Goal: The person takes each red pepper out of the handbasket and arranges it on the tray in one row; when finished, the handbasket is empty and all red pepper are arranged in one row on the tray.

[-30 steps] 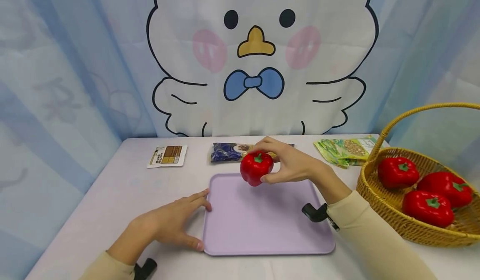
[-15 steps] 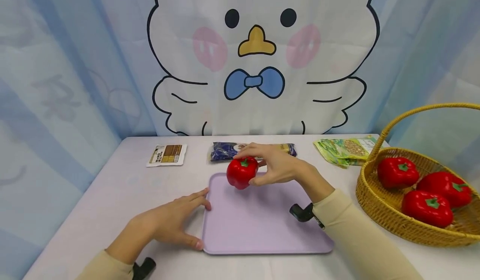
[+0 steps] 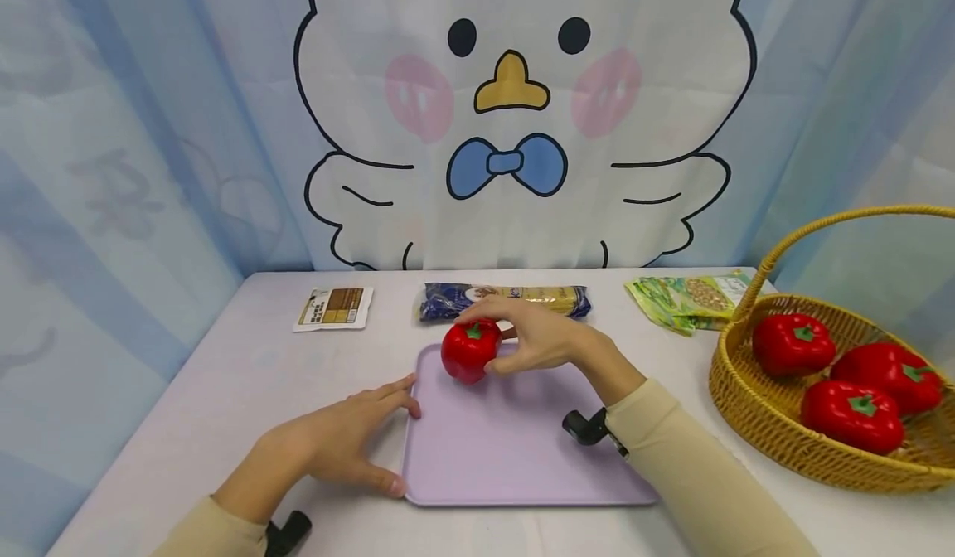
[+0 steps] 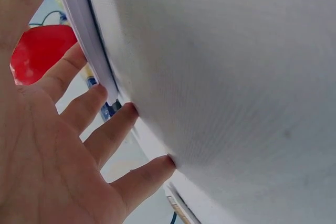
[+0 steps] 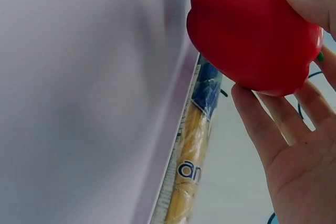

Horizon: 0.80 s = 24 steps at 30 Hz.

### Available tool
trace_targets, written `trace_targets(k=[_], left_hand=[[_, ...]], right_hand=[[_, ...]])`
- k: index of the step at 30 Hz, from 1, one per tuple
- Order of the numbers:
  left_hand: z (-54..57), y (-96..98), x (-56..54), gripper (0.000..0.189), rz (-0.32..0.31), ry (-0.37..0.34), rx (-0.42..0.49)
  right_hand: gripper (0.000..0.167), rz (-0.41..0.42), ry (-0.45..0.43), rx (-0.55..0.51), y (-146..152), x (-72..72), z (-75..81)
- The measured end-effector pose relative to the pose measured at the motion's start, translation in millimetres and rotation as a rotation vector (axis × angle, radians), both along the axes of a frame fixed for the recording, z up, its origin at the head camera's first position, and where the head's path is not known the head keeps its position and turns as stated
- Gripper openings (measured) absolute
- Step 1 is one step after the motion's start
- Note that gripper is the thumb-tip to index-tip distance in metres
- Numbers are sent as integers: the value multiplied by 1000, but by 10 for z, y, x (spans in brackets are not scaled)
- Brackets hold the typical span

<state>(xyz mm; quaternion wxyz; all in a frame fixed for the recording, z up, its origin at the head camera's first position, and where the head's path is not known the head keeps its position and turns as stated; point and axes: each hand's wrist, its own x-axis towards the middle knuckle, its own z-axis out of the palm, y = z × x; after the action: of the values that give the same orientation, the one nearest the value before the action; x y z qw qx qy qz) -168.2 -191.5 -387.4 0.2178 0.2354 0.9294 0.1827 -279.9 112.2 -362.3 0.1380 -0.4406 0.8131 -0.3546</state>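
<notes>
A glossy red bell pepper [image 3: 470, 351] with a green stem hangs close over the far left corner of the lilac tray [image 3: 515, 449]. My right hand [image 3: 533, 335] holds it between thumb and fingers, reaching in from the right; in the right wrist view the bell pepper [image 5: 254, 35] shows a gap above the tray. At the tray's left edge rests my left hand [image 3: 346, 439], fingers spread, thumb by the near corner and fingertips at the rim. The left wrist view shows the left hand's fingers [image 4: 113, 135] fairly straight along that side.
A wicker basket [image 3: 753, 420] with a tall handle and three red bell peppers [image 3: 850, 414] stands at the right. Along the back lie a small white-and-brown packet [image 3: 333, 309], a pasta bag [image 3: 563, 298] and green packets [image 3: 686, 298]. A printed curtain hangs behind.
My right hand has carried the bell pepper leftward and slightly down, toward the tray's far left corner, uncovering more of the pasta bag. The left hand has stayed at the tray's edge.
</notes>
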Motion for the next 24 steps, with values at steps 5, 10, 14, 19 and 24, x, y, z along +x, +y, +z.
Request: trace_targets(k=[5,10,14,19,24], left_hand=[[-21,31,-17,76,-18,4,12],[-31,61,-31,76,-26,0,17],[-34,81,-39,76,-25,-1,27],[-34,64,-28,76,-16,-1,32],[-7,13,-13,76,7,-10,11]], right_hand=[[63,19,26,22,-6,14,-26],[64,12,48,37,-13,16,-43],[61,-10,61,58,-43,19,-30],[63,-10,56,89,-108,21,14],[71,11,47,117,-169,0,41]])
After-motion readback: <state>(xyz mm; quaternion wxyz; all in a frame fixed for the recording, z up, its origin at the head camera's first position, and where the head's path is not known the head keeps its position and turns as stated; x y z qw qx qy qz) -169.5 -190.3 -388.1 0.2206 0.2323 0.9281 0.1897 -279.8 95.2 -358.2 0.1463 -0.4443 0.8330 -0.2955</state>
